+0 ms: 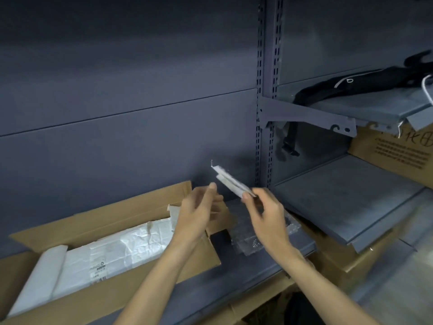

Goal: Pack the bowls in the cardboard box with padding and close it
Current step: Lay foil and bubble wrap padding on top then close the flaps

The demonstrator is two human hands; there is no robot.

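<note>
A long open cardboard box (138,207) lies on the grey shelf at the left. White paper padding (112,249) fills its inside, so no bowls show. My right hand (264,214) pinches a folded white strip of paper or foam (230,181) and holds it up above the box's right end. Just left of the strip, my left hand (199,214) hovers over that same end of the box. Its fingers are loosely curled with the thumb raised, and nothing sits in it.
Clear crumpled plastic wrap (248,238) lies on the shelf (234,282) right of the box. A second grey shelf (346,202) extends to the right, with a printed cardboard box (398,151) on it. Black straps (346,87) rest on the upper shelf. More cardboard boxes stand below.
</note>
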